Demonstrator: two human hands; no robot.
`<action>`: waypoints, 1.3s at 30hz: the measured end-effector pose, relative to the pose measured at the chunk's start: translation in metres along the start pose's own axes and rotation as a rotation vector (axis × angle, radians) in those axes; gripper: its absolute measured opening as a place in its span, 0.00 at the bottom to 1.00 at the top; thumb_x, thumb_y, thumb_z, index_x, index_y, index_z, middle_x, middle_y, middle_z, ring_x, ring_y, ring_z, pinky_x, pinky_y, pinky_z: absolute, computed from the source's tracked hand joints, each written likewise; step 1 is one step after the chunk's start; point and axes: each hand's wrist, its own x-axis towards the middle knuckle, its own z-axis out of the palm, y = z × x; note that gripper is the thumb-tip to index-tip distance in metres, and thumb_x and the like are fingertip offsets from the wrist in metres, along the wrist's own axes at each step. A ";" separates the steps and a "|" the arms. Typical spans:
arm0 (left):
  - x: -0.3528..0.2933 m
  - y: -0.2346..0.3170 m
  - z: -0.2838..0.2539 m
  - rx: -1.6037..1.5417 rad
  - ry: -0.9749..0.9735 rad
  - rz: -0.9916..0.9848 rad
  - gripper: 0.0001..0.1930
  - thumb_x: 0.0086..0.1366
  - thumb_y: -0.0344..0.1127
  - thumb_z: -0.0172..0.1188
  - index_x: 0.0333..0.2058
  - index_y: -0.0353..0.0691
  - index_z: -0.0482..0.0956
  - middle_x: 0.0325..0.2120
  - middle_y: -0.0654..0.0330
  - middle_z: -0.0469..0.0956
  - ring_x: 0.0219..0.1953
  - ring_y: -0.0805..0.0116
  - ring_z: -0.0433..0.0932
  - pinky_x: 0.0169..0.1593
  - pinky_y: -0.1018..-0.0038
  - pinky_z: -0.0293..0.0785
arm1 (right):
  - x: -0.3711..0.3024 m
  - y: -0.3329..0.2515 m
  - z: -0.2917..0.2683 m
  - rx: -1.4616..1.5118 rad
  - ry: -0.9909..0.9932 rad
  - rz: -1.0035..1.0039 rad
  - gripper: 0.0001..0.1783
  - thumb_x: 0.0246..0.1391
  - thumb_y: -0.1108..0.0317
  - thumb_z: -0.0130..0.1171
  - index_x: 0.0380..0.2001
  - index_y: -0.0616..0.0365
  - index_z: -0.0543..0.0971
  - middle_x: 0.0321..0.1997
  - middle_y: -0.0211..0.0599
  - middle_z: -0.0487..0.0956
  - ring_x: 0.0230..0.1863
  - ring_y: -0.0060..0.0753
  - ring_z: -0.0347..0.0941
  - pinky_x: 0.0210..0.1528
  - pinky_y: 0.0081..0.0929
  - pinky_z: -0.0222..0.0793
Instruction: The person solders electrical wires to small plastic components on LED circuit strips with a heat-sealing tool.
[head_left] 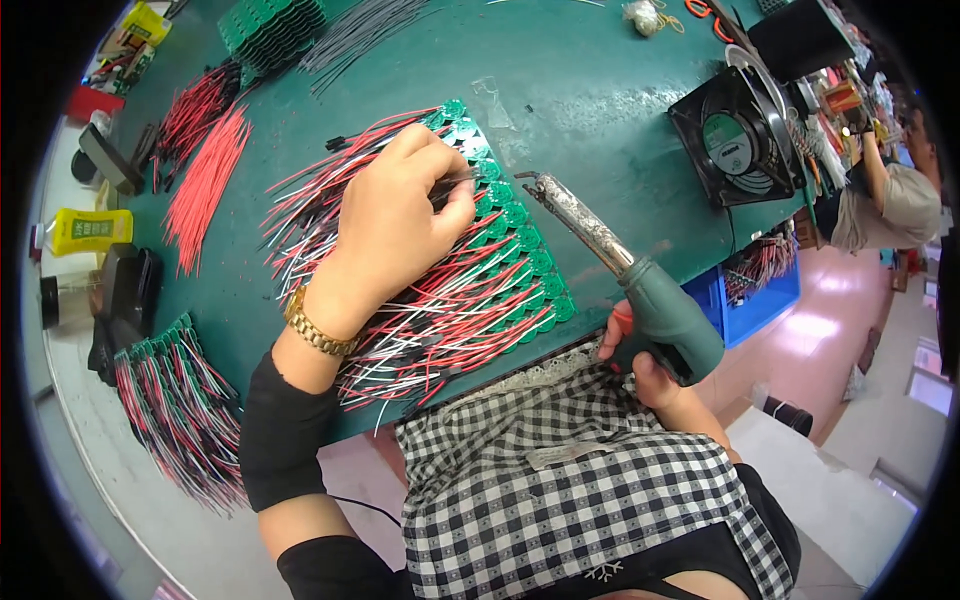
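Observation:
My left hand (pixel 400 215) reaches over a panel of small round green circuit boards (pixel 540 265). Its thumb and forefinger are pinched on a thin dark wire, whose end points at the panel. Red, white and black wires (pixel 460 310) fan out from the boards toward the left, partly under this hand and wrist. My right hand (pixel 650 375) is wrapped round the handle of a green soldering gun (pixel 675 315) at the table's near edge. The gun's worn metal barrel slants up and left, and its bent tip (pixel 528 178) hovers just right of the boards, apart from them.
Loose red wires (pixel 208 185) and grey wires (pixel 360 35) lie on the green table, near stacked boards (pixel 265 35). A black fan (pixel 738 140) stands at the right. Another wired panel (pixel 180 400) sits at lower left. A blue bin (pixel 760 305) is below; a person (pixel 885 205) works beyond.

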 end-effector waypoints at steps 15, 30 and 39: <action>-0.005 0.012 0.003 0.078 -0.049 0.013 0.04 0.48 0.31 0.63 0.22 0.41 0.77 0.26 0.63 0.74 0.24 0.62 0.77 0.26 0.68 0.73 | -0.002 -0.004 -0.004 -0.050 -0.080 -0.021 0.25 0.51 0.55 0.57 0.48 0.60 0.72 0.29 0.35 0.75 0.28 0.27 0.72 0.31 0.24 0.68; -0.008 0.011 0.001 0.067 -0.056 0.005 0.03 0.47 0.32 0.61 0.21 0.41 0.76 0.25 0.61 0.73 0.23 0.60 0.76 0.26 0.67 0.74 | 0.004 -0.017 0.005 -0.084 -0.083 0.027 0.21 0.49 0.57 0.57 0.41 0.61 0.73 0.28 0.36 0.75 0.27 0.28 0.72 0.30 0.24 0.68; -0.007 0.010 0.003 0.089 -0.061 0.013 0.03 0.47 0.30 0.61 0.21 0.40 0.76 0.25 0.61 0.73 0.23 0.60 0.76 0.26 0.68 0.72 | -0.008 -0.018 0.008 -0.007 0.010 0.185 0.41 0.45 0.33 0.60 0.48 0.58 0.67 0.33 0.37 0.71 0.28 0.28 0.71 0.29 0.24 0.66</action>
